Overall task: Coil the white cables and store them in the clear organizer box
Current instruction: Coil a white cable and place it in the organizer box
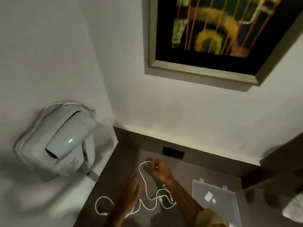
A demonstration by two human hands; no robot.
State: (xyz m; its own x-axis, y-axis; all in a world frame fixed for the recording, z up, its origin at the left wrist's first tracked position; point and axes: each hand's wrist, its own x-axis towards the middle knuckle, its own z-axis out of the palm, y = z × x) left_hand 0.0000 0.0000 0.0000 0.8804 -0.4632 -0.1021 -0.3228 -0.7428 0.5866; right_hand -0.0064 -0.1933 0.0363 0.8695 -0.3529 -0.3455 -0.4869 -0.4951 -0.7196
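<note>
White cables (146, 185) lie tangled in loose loops on the dark tabletop (124, 161). My right hand (159, 171) pinches one end of a cable and holds it up above the table, the cord trailing down to the tangle. My left hand (129, 192) hovers flat over the cables with its fingers spread and holds nothing. The clear organizer box (216, 200) lies to the right of the tangle with its lid closed; small white items show through it.
A white wall-mounted hair dryer (68, 145) hangs on the left wall beside the table. A dark socket panel (173, 153) sits at the table's back edge. A framed picture (213, 38) hangs above. A white cloth (295, 208) lies at the far right.
</note>
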